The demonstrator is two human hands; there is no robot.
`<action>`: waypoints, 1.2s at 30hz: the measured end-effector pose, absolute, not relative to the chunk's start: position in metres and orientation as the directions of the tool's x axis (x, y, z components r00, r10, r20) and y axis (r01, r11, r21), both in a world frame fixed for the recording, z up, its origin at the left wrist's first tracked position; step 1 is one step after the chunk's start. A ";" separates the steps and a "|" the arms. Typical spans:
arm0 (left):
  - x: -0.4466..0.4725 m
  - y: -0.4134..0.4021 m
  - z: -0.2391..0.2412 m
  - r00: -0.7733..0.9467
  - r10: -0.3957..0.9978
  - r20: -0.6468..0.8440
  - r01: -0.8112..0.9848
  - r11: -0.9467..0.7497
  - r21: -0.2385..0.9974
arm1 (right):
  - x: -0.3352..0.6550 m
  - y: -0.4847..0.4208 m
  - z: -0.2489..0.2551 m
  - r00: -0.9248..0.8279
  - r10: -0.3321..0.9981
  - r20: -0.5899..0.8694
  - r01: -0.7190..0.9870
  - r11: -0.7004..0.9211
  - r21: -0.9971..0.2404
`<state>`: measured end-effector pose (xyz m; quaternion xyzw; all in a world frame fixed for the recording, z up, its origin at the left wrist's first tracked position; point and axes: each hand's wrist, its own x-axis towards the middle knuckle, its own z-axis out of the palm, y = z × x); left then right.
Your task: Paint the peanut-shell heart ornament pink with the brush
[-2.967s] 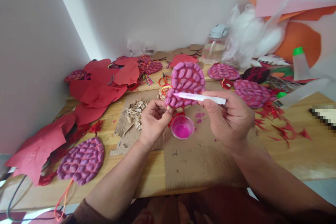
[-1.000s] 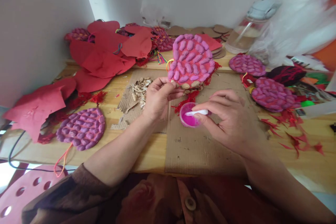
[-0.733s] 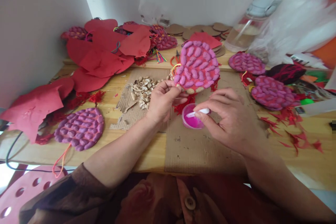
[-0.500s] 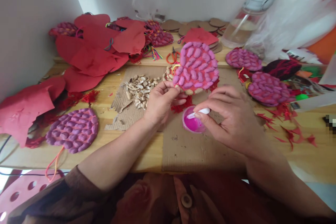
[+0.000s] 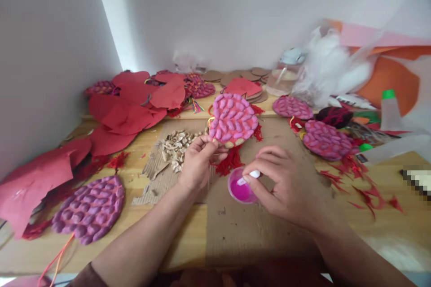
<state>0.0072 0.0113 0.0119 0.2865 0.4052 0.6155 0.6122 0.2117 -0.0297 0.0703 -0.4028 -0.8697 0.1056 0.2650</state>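
Note:
Between the thumb and fingers of my left hand (image 5: 198,161) is the lower left edge of a heart-shaped plaque (image 5: 234,119), covered in peanut shells painted pink-purple. A few shells along its bottom edge are bare tan, and a red tassel (image 5: 230,161) hangs behind it. My right hand (image 5: 278,181) pinches a small white tool (image 5: 254,174), whose tip dips into a clear cup of magenta paint (image 5: 242,190). The cup stands on brown cardboard just below the plaque. Whether the tip is a brush or a spoon cannot be made out.
Peanut shells (image 5: 177,148) lie on cardboard (image 5: 249,233) left of the plaque. A finished purple plaque (image 5: 90,208) rests at the near left. Red cut sheets (image 5: 124,112) pile behind it. More plaques (image 5: 328,139), red scraps (image 5: 373,195) and a green-capped bottle (image 5: 390,112) are at right.
My head view has tilted upward, so the table sits lower in the picture and more wall shows. Both hands keep their holds, and the white tool's tip stays in the paint cup.

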 end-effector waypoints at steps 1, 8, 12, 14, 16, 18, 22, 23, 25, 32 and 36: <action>0.007 0.012 0.012 -0.080 0.986 -0.143 -0.525 0.080 0.847 | 0.211 -0.030 0.072 -0.529 0.766 0.364 0.648 0.642 -0.409; 0.000 0.016 0.012 -0.137 0.982 -0.131 -0.562 0.032 0.826 | 0.200 -0.039 0.088 -0.524 0.810 0.263 0.703 0.585 -0.404; -0.006 0.023 0.011 -0.122 0.987 -0.102 -0.588 0.011 0.809 | 0.195 -0.046 0.094 -0.489 0.829 0.272 0.736 0.559 -0.381; -0.007 0.026 0.013 -0.130 0.987 -0.097 -0.586 0.002 0.810 | 0.192 -0.050 0.097 -0.489 0.830 0.268 0.745 0.558 -0.366; -0.007 0.027 0.015 -0.146 0.985 -0.095 -0.576 -0.007 0.818 | 0.189 -0.054 0.101 -0.476 0.842 0.254 0.774 0.538 -0.334; -0.007 0.028 0.016 -0.162 0.983 -0.081 -0.574 -0.027 0.818 | 0.186 -0.059 0.106 -0.463 0.852 0.245 0.805 0.520 -0.286; -0.006 0.028 0.017 -0.164 0.986 -0.028 -0.581 -0.073 0.811 | 0.178 -0.069 0.114 -0.472 0.848 0.240 0.829 0.520 -0.207; -0.006 0.028 0.016 -0.161 0.987 -0.015 -0.581 -0.083 0.809 | 0.177 -0.070 0.115 -0.467 0.850 0.242 0.835 0.514 -0.194; -0.005 0.028 0.015 -0.166 0.986 -0.010 -0.582 -0.089 0.808 | 0.174 -0.073 0.115 -0.447 0.853 0.268 0.846 0.501 -0.183; -0.004 0.036 0.005 -0.188 0.982 -0.012 -0.618 -0.108 0.779 | 0.173 -0.067 0.085 -0.445 0.824 0.349 0.830 0.526 -0.183; -0.003 0.041 0.001 -0.180 0.983 -0.042 -0.635 -0.083 0.768 | 0.173 -0.066 0.072 -0.407 0.847 0.343 0.847 0.490 -0.205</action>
